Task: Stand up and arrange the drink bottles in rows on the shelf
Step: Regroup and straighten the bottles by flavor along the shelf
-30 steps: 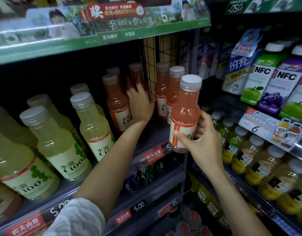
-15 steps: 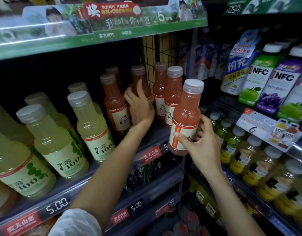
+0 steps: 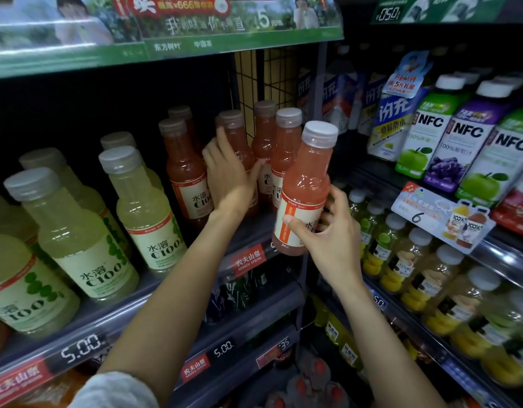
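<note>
dim, soft-focus view, wide-angle edge distortion

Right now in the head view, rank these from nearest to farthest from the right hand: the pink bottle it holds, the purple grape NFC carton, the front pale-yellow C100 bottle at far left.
1. Pink bottle, gripped in the right hand.
2. Purple grape NFC carton, upper right.
3. Front pale-yellow C100 bottle, far left.
</note>
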Demonstrator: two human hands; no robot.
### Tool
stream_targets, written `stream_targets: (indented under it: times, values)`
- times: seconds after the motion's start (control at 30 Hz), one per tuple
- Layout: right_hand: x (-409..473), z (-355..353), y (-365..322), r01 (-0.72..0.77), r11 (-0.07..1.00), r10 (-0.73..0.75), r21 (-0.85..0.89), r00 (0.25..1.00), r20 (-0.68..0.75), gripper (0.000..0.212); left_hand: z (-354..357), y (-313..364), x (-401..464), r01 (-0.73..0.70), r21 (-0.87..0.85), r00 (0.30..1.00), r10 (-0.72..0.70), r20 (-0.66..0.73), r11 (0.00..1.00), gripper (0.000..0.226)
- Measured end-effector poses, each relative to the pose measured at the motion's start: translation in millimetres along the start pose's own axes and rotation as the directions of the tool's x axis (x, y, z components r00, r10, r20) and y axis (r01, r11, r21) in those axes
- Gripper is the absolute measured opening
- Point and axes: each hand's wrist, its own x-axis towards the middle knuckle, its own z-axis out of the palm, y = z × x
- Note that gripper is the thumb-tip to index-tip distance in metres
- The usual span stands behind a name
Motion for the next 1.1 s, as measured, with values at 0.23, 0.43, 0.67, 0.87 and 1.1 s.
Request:
stream_targets:
  times: [0.23,0.43,0.67,0.87,1.1]
  values:
    - [-3.0,-3.2,-0.7,0.014,1.000,-0.014,-0.021,1.000,0.005,0.076,-14.5,-13.3,11.7,-0.047,0.000,0.997,0.047,0.063,0.999,0.078]
    - [-2.3,0.2,-4.4,0.016,1.000,-0.016,-0.018,1.000,0.004,0.077,-14.7,-10.9,12.8,-0.002,-0.022,0.998,0.004,0.062,1.000,0.086]
    - [0.3,0.4,-8.4,0.015,1.000,-0.015,-0.023,1.000,0.012,0.078,-15.7,-13.0,15.5,-0.049,0.021,0.996,0.047,0.081,0.999,0.105]
    - [2.0,4.0,-6.9,0.012,1.000,-0.012,-0.025,1.000,0.003,0.079,-19.0,-12.7,8.1,-0.059,-0.048,0.989,0.065,0.132,0.997,0.095]
    - [6.6,9.9,-14.1,0.046,0.998,-0.045,-0.038,0.999,0.020,0.076,-16.2,-10.7,10.2,-0.063,0.066,0.992,0.055,0.116,0.996,0.103]
